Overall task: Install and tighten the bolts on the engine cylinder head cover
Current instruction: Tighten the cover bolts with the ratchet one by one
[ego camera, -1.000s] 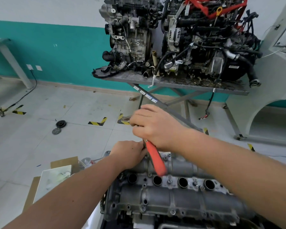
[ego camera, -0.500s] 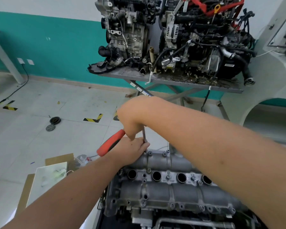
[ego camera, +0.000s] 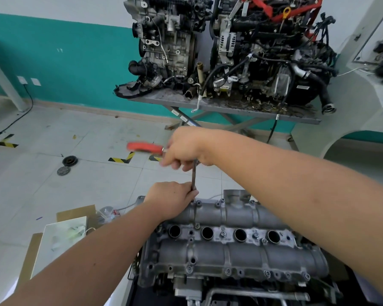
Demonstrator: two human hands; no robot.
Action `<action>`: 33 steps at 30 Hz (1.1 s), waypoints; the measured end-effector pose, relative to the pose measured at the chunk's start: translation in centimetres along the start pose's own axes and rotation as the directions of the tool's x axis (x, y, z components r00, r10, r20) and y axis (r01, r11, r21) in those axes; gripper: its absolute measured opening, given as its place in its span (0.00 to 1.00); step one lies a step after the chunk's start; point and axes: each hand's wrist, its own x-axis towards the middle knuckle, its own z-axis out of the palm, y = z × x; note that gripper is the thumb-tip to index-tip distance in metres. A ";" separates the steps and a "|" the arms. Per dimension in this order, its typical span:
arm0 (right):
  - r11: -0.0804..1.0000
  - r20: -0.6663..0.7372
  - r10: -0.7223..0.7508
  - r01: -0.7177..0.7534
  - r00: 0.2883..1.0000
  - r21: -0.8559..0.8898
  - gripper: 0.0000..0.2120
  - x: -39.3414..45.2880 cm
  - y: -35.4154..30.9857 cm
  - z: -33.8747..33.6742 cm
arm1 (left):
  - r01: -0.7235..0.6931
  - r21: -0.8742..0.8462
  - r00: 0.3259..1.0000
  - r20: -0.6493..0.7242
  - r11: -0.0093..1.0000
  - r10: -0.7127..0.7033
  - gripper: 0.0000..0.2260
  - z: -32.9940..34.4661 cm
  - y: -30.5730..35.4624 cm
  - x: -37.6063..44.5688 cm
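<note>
**Ratchet upright on the far-left cover bolt, handle out at 9 o'clock**

Key relation first: the thin steel extension shaft (ego camera: 194, 175) stands near vertical, its long axis running straight down from your right hand (ego camera: 184, 151) to your left hand (ego camera: 170, 199). The bolt it sits on is directly below, at 6 o'clock from your right hand, on the far-left corner of the grey cast-aluminium cylinder head cover (ego camera: 226, 252). The bolt head itself is hidden by your left fingers.

Your right hand is curled around the head of the red-handled ratchet wrench (ego camera: 145, 147); the handle lies roughly level and points to 9 o'clock, motion-blurred. Your left hand pinches the bottom of the shaft just above the cover, steadying it. Left hand is the one nearer the bolt; right hand does the swing.

My read: a tightening stroke is in hand, and the next swing needs the shaft kept plumb so the socket does not tip off.

Counts:
- 1 ratchet wrench, 1 extension shaft
- 1 cover, 4 round plug wells in a row across its middle
- about 4 bolt heads along the far edge, about 7 along the near edge; small, so counts are rough
- 2 engines on the grey metal bench (ego camera: 230, 107) at 12 o'clock
- 2 dark discs (ego camera: 66, 165) on the floor at 10 o'clock
</note>
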 end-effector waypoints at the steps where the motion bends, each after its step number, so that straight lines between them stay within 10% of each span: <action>1: 0.965 -0.073 0.071 -0.050 0.995 0.258 0.02 0.0 0.8 0.1 | -0.022 0.002 1.000 -0.008 1.000 0.022 0.21 0.0 0.0 0.0; 4: 0.425 -0.180 0.273 0.050 0.945 0.904 0.06 0.0 2.2 1.2 | -0.061 0.009 0.997 -0.040 0.998 0.061 0.18 0.1 -0.1 0.0; 7: -0.202 -0.269 0.336 0.348 0.903 0.915 0.06 -0.2 3.7 3.0 | -0.074 -0.005 0.997 -0.008 0.997 0.074 0.16 0.1 -0.2 0.1; 9: -0.369 -0.345 0.271 0.428 0.899 0.825 0.03 -0.5 4.6 4.5 | -0.068 0.002 0.997 0.019 0.998 0.068 0.17 -0.1 -0.1 0.0; 13: -0.061 -0.483 -0.177 0.481 0.857 0.875 0.09 -0.3 7.1 5.8 | -0.101 0.040 0.993 0.059 0.994 0.098 0.17 -0.2 -0.1 0.2; 17: 0.312 -0.241 -0.509 0.438 0.826 0.843 0.10 -0.2 9.0 3.4 | -0.101 0.080 0.992 0.078 0.992 0.095 0.20 0.1 0.0 0.5; 20: 0.368 -0.135 -0.597 0.419 0.791 0.830 0.09 0.1 8.8 2.8 | -0.103 0.115 0.993 0.078 0.988 0.094 0.22 -0.1 0.1 0.4; 24: 0.294 -0.448 -0.505 0.635 0.737 0.714 0.11 0.8 8.4 5.4 | -0.096 0.139 0.993 0.077 0.986 0.086 0.21 -0.7 0.4 0.2; 27: 0.511 -0.781 -0.501 0.856 0.373 0.082 0.04 1.4 8.8 7.6 | -0.113 0.174 0.986 0.139 0.978 0.090 0.13 -1.1 0.4 0.0; 30: 0.473 -0.583 -0.812 0.554 -0.028 -0.685 0.04 1.2 9.1 5.8 | -0.117 0.185 0.986 0.142 0.976 0.091 0.12 -1.6 0.7 -0.4; 33: 0.173 -0.098 -0.973 0.377 0.210 -0.910 0.10 -1.1 7.6 2.2 | -0.097 0.162 0.986 0.148 0.982 0.073 0.12 -1.7 0.7 -0.4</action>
